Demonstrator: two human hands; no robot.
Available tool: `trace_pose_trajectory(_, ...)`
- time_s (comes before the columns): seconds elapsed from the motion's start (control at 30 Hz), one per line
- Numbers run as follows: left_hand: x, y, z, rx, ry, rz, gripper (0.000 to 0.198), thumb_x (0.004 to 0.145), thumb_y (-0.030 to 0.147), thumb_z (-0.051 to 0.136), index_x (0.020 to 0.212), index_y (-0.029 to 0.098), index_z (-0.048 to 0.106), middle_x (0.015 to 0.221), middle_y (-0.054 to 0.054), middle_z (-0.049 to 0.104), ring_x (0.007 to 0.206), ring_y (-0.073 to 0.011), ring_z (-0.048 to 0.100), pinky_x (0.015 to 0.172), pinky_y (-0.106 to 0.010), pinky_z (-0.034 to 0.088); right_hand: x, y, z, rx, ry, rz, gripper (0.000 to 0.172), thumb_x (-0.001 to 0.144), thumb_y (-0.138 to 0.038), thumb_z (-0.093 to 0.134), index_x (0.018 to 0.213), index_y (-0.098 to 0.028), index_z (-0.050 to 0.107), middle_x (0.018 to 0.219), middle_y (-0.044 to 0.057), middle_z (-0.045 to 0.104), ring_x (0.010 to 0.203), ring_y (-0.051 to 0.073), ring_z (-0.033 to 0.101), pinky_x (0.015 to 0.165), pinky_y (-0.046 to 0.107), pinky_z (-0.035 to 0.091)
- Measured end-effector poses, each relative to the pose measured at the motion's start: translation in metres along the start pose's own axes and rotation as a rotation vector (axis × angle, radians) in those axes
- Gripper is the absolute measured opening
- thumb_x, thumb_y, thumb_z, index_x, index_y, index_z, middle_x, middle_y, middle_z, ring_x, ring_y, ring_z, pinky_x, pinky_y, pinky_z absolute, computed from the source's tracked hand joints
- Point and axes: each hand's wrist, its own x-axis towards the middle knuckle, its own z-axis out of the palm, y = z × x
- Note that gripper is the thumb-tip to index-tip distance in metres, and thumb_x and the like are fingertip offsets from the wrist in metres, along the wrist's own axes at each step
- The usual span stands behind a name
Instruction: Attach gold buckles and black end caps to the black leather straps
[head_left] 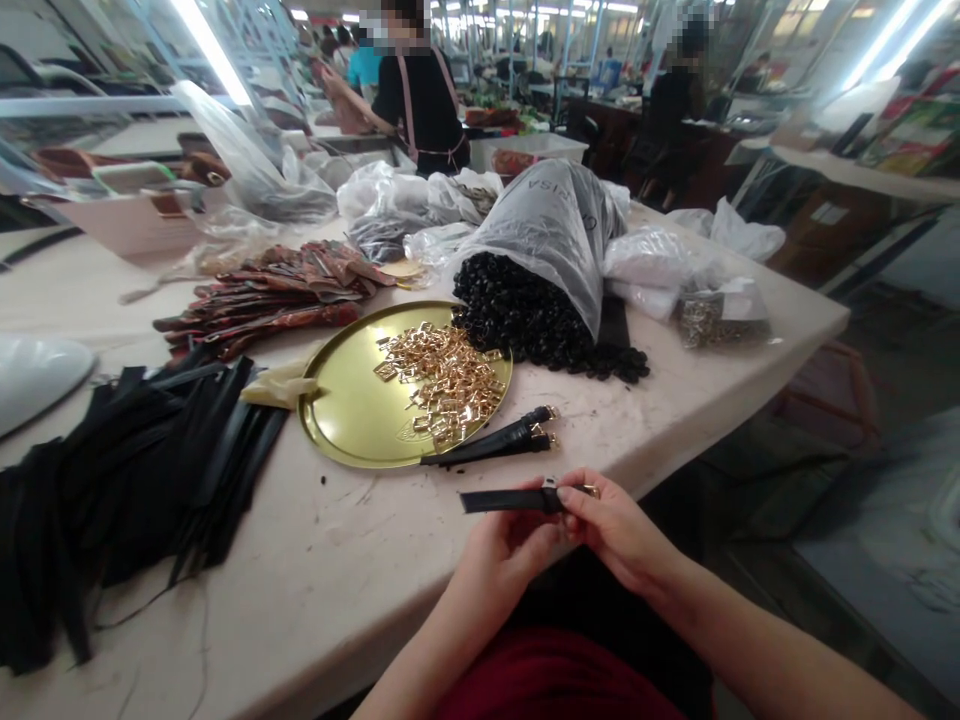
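Between both hands, over the table's front edge, is a black strap (pixel 499 500) with a gold-coloured buckle at its right end. My left hand (pixel 517 545) is closed around its middle from below, and part of the grip is hidden. Thumb and fingers of my right hand (pixel 600 515) pinch the strap at the buckle end. A small metal piece shows on top of the strap between the hands. Just beyond lie a few finished-looking black straps with gold buckles (pixel 517 435), beside a gold tray (pixel 337 430) that holds a heap of loose gold buckles (pixel 450 375).
A plastic bag (pixel 540 220) spills small black pieces (pixel 517 310) behind the tray. Many black strips (pixel 150 470) are piled at left, with brown strips (pixel 277 300) behind them. A bag of metal parts (pixel 720 315) sits at right. A person (pixel 420 100) stands beyond the table.
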Motion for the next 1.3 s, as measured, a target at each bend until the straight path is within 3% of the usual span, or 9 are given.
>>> trace_pose_trajectory(0.13,0.001,-0.002,-0.009,0.157,-0.028,0.021,0.028,0.072,0.025,0.062,0.099,0.017,0.059,0.078,-0.004,0.066,0.072,-0.0181,0.061,0.068,-0.03,0.05,0.0,-0.001,-0.003,-0.219,0.006,-0.071,0.018,0.075,-0.03,0.062,0.083,-0.016,0.054,0.052,-0.005,0.054,0.049,0.007,0.048,0.052,0.02,0.036)
trace_pose_trajectory(0.27,0.002,0.0,-0.014,0.421,-0.073,0.218,0.027,0.075,0.022,0.06,0.101,0.023,0.062,0.097,-0.004,0.065,0.09,-0.0199,0.059,0.082,-0.032,0.046,-0.004,-0.005,-0.008,-0.409,0.004,-0.135,0.016,0.075,-0.03,0.061,0.081,-0.016,0.055,0.053,-0.005,0.054,0.051,0.009,0.05,0.054,0.022,0.038)
trace_pose_trajectory(0.43,0.001,0.01,-0.011,0.451,-0.197,0.318,0.029,0.08,0.021,0.053,0.107,0.024,0.061,0.102,-0.005,0.06,0.094,-0.0182,0.057,0.084,-0.03,0.044,-0.004,-0.004,-0.008,-0.354,-0.056,-0.111,0.017,0.073,-0.03,0.063,0.079,-0.017,0.054,0.053,-0.005,0.053,0.05,0.008,0.048,0.053,0.021,0.038)
trace_pose_trajectory(0.6,-0.005,0.014,-0.01,0.139,-0.062,0.037,0.033,0.072,0.025,0.064,0.105,0.021,0.061,0.096,-0.005,0.065,0.09,-0.02,0.059,0.082,-0.03,0.045,-0.003,0.002,-0.004,-0.115,-0.053,-0.12,0.017,0.076,-0.03,0.061,0.084,-0.018,0.053,0.054,-0.004,0.055,0.051,0.007,0.047,0.054,0.02,0.036)
trace_pose_trajectory(0.73,-0.016,0.015,-0.012,-0.194,-0.127,-0.142,0.03,0.072,0.026,0.065,0.101,0.017,0.062,0.088,-0.006,0.068,0.079,-0.0171,0.062,0.074,-0.027,0.047,-0.009,0.002,-0.006,-0.166,-0.08,-0.141,0.016,0.076,-0.03,0.061,0.084,-0.017,0.053,0.054,-0.004,0.054,0.052,0.008,0.047,0.055,0.021,0.036)
trace_pose_trajectory(0.83,-0.021,0.015,-0.009,-0.25,-0.091,-0.196,0.02,0.069,0.028,0.068,0.084,0.014,0.064,0.071,-0.004,0.068,0.063,-0.0132,0.061,0.062,-0.023,0.047,-0.017,0.0,-0.008,-0.255,-0.126,-0.137,0.015,0.077,-0.029,0.061,0.082,-0.017,0.054,0.054,-0.004,0.054,0.051,0.008,0.047,0.055,0.022,0.036)
trace_pose_trajectory(0.93,-0.025,0.016,-0.005,-0.182,-0.056,-0.222,0.021,0.068,0.032,0.068,0.071,0.014,0.06,0.059,-0.002,0.066,0.053,-0.0104,0.058,0.054,-0.02,0.045,-0.027,-0.003,-0.01,-0.349,-0.161,-0.162,0.014,0.076,-0.03,0.06,0.081,-0.018,0.054,0.053,-0.005,0.053,0.051,0.009,0.047,0.053,0.022,0.037)
trace_pose_trajectory(1.13,-0.032,0.014,0.004,0.029,-0.092,-0.245,0.026,0.067,0.039,0.066,0.068,0.016,0.056,0.055,0.0,0.063,0.048,-0.0104,0.056,0.048,-0.02,0.042,-0.043,-0.003,-0.011,-0.469,-0.196,-0.221,0.014,0.073,-0.03,0.063,0.075,-0.018,0.056,0.055,-0.004,0.053,0.051,0.01,0.049,0.051,0.022,0.037)
trace_pose_trajectory(1.3,-0.039,0.005,0.017,0.103,0.091,0.005,0.02,0.07,0.034,0.062,0.069,0.016,0.052,0.052,0.004,0.055,0.047,-0.0087,0.05,0.047,-0.02,0.039,-0.043,0.013,-0.003,-0.136,-0.06,-0.143,0.019,0.073,-0.032,0.063,0.08,-0.017,0.055,0.051,-0.005,0.052,0.047,0.008,0.045,0.049,0.021,0.034)
